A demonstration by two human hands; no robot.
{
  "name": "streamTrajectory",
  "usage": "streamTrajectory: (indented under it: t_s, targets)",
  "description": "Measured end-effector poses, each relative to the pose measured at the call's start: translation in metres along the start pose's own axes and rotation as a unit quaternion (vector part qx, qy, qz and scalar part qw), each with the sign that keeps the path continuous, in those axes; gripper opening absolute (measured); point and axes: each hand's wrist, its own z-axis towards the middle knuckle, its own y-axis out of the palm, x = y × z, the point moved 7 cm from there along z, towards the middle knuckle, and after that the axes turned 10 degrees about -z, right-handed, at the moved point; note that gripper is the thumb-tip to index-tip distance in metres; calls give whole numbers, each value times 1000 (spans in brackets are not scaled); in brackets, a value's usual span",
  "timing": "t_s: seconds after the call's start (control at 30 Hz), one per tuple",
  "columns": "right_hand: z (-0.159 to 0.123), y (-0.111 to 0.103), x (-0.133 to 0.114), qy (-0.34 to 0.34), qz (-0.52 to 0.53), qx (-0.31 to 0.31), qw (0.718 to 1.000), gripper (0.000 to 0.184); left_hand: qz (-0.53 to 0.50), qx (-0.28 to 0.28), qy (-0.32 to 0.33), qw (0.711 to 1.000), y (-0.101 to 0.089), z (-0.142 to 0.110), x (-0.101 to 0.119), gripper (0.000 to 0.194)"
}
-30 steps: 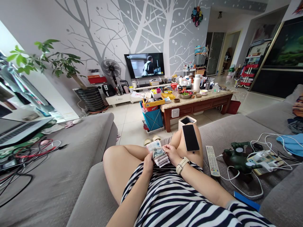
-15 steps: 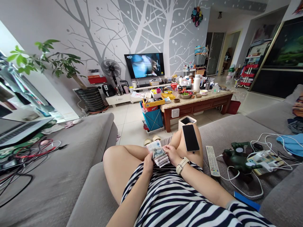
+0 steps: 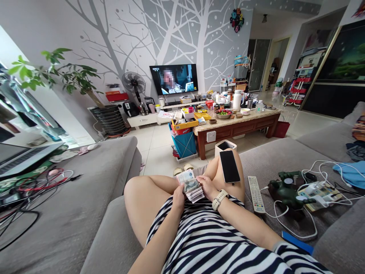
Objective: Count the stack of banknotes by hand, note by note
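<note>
I sit cross-legged on a grey sofa (image 3: pixel 85 213) in a striped dress. Both hands hold a stack of banknotes (image 3: pixel 190 185) in my lap. My left hand (image 3: pixel 179 198) grips the stack from the left with its fingers closed round it. My right hand (image 3: pixel 207 186), with a pale watch on the wrist, pinches the notes on the right side. A black phone (image 3: pixel 229 166) lies face up on my right knee.
A white remote (image 3: pixel 256 194), a green frog-shaped holder (image 3: pixel 286 190) and tangled white cables (image 3: pixel 313 186) lie on the sofa at right. A laptop (image 3: pixel 19 158) and wires sit at left. Beyond are a wooden coffee table (image 3: pixel 236 123), a blue cart (image 3: pixel 184 142) and a television (image 3: pixel 173 78).
Only the picture on the television has changed. My hands and the banknotes stay in nearly the same place.
</note>
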Motion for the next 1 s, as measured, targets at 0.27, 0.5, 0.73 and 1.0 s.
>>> streamTrajectory:
  t_s: [0.27, 0.5, 0.73, 1.0]
  targets:
    - [-3, 2, 0, 17, -34, -18, 999, 36, -26, 0, -7, 1000, -3, 7, -8, 33]
    - [2, -7, -1, -7, -41, 39, 998, 31, -55, -13, -22, 998, 0, 4, -10, 29]
    - [4, -8, 4, 1, -45, 38, 998, 29, -73, -20, -38, 996, -2, 7, -19, 23]
    - [1, -6, -1, -12, -25, 28, 999, 27, -97, -8, -59, 993, -9, 18, -33, 25]
